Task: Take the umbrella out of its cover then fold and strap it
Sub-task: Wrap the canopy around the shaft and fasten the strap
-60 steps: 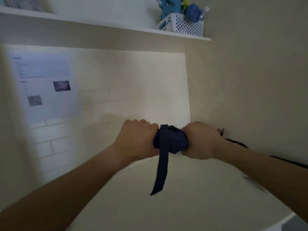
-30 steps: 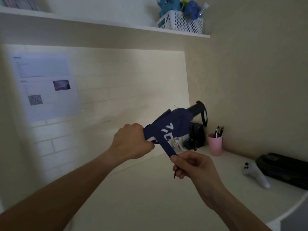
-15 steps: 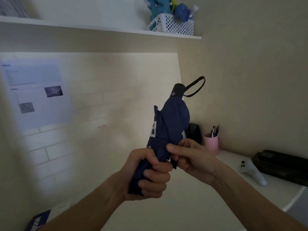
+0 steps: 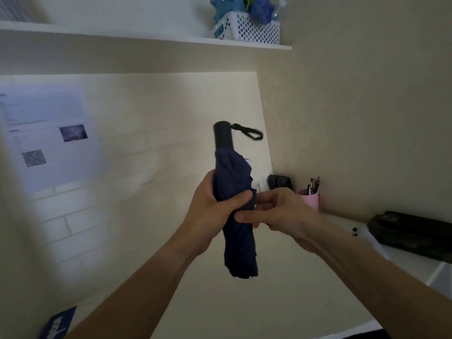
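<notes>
I hold a folded navy umbrella (image 4: 236, 182) upright above the white desk (image 4: 281, 302). Its black handle (image 4: 222, 134) points up, with a black wrist loop (image 4: 249, 132) swinging to the right. My left hand (image 4: 215, 209) wraps around the middle of the bundled canopy. My right hand (image 4: 276, 211) presses its fingers against the canopy's right side at the same height; the strap is hidden under the fingers. The lower canopy end hangs loose below both hands. A navy cover (image 4: 57, 324) with white lettering lies at the lower left.
A pink pen cup (image 4: 310, 198) and a black box (image 4: 280, 182) stand at the back corner. A long black case (image 4: 413, 234) lies on the right. A shelf above carries a white basket (image 4: 248, 29) with toys. A printed sheet (image 4: 46, 135) hangs on the wall.
The umbrella went from pointing at the wall to standing upright, handle up. My right hand left the hanging strap and now presses on the canopy beside my left hand.
</notes>
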The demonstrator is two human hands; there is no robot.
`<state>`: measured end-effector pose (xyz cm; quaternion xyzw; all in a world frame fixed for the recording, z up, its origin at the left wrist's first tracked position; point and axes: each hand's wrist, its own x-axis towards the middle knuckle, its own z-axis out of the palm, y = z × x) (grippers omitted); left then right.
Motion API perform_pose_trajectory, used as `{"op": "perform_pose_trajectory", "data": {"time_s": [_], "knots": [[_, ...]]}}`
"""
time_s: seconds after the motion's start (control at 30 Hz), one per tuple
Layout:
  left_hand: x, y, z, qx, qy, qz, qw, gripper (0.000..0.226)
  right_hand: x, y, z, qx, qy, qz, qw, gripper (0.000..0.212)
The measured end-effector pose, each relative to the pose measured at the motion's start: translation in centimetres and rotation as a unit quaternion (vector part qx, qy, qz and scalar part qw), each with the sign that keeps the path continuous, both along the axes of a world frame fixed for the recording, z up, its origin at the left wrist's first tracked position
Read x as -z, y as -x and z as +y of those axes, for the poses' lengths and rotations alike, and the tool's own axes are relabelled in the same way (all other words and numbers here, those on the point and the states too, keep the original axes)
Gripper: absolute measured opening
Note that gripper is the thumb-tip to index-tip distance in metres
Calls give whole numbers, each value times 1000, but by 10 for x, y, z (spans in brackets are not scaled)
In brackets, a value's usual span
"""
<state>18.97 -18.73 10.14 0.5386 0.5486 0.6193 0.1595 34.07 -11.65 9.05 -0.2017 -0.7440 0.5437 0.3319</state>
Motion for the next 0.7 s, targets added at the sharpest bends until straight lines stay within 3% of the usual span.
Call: {"op": "perform_pose_trajectory", "data": {"time_s": [0.1,0.2,0.33,0.5,0.7], "knots": [[8,-7,8,-29,-43,-76,996,35,11,-1,-11,54,1,75,996,19],[13,-16,17,-60,-58,-142,986,40,21,0,-23,118,-26,138,983,23],[12,-20,22,-81,-89,-173,978,42,25,0,-28,226,-131,140,955,21],[9,-20,18,-59,-113,-188,974,36,21,-2,-22,233,-164,102,953,15],[8,-17,6,29,-125,-226,966,50,13,-5,-23,207,-179,112,955,22]]}}
